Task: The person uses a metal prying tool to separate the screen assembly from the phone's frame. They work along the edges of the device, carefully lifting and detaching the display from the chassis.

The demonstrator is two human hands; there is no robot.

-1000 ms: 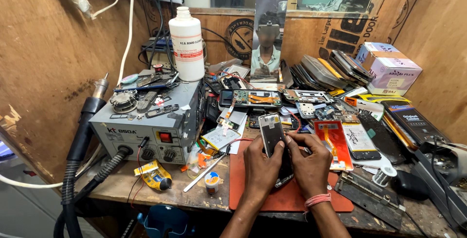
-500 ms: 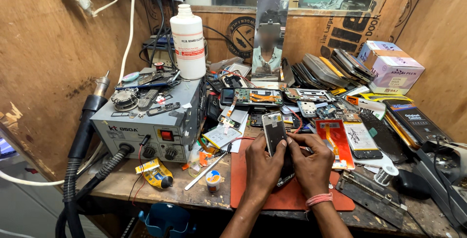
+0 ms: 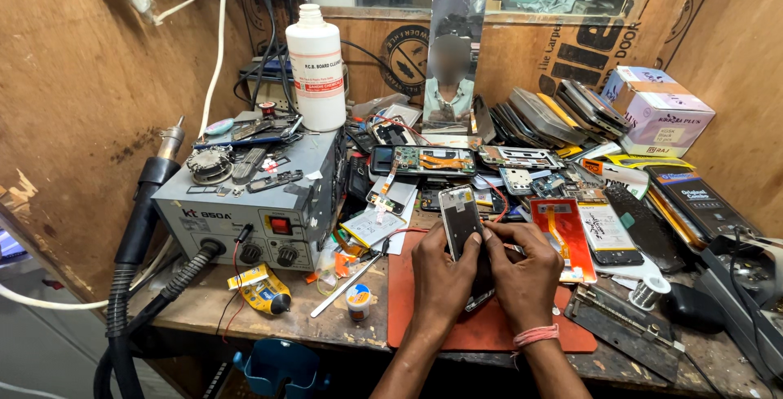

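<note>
**Phone held upright over the red mat, both hands on it**

The phone [image 3: 461, 221] stands nearly upright between my two hands, above the red mat [image 3: 416, 317] that lies along the front edge of the workbench [image 3: 204, 309], a little right of the middle.

Going from the left edge: the grey hot-air station [image 3: 245, 216] sits at the left, its black hose running down off the front corner, with a white bottle [image 3: 316, 69] behind it on top. A small yellow tube [image 3: 261, 291] and a little round tin [image 3: 358, 299] lie near the front edge, just left of the mat.

My left hand [image 3: 440, 273] wraps the lower left side of the phone, fingers curled narrow around its edge, thumb up against the face. My right hand [image 3: 522, 273] closes on the lower right side, fingertips pinched at the phone's edge; whether a small tool sits in that pinch I cannot tell.

I judge the phone light, thin and stiff, but fragile: a glass face that could crack under twist, and smooth sides that may slip. The long edges are the place to hold it, never pressing on the middle of the face.

Right of my hands an orange-red phone part [image 3: 563, 236] lies on the bench, then a solder spool [image 3: 650, 291], with white boxes [image 3: 656, 110] toward the back right corner.
</note>
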